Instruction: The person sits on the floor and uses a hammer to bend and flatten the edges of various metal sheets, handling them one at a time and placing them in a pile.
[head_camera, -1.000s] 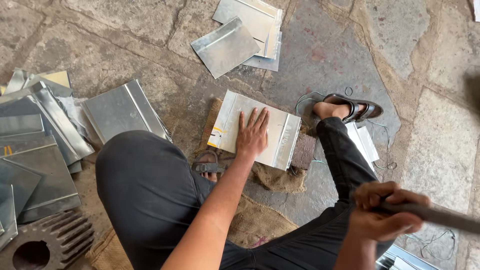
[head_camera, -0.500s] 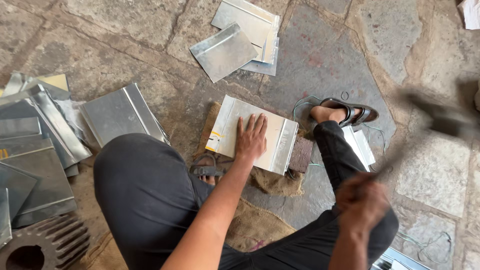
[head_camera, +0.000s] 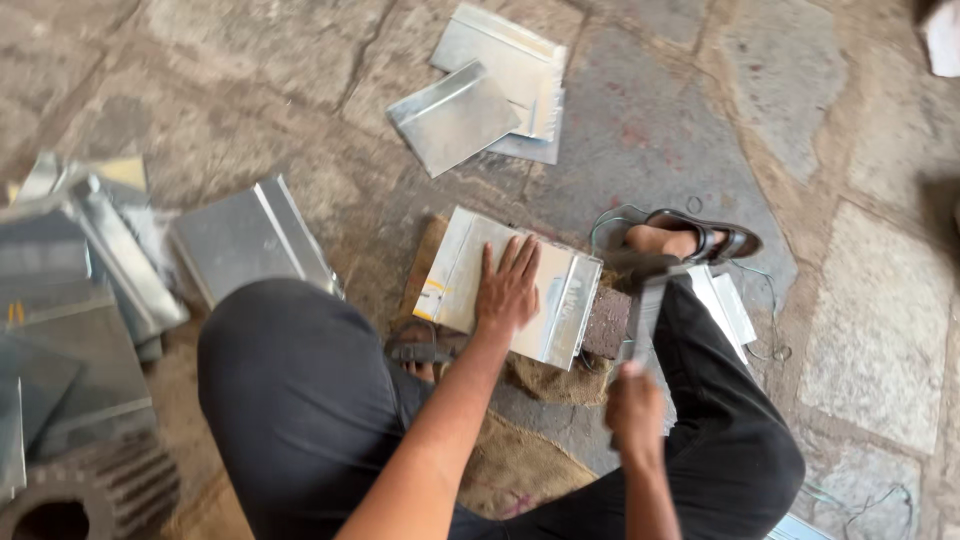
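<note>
2 hands I see: my left hand presses flat, fingers spread, on the folded silver metal sheet; my right hand grips a blurred hammer.

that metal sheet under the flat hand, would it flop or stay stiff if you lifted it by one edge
The metal sheet probably stays fairly stiff: its edges look folded, which stiffens thin metal. It looks thin, so likely light for its size. The shiny surface may be slippery, which could be why the left hand presses flat on it while the right hand swings a hammer.

Shiny smooth metal sheet, coarse burlap cloth, rough matt stone floor, glossy sandal
</note>
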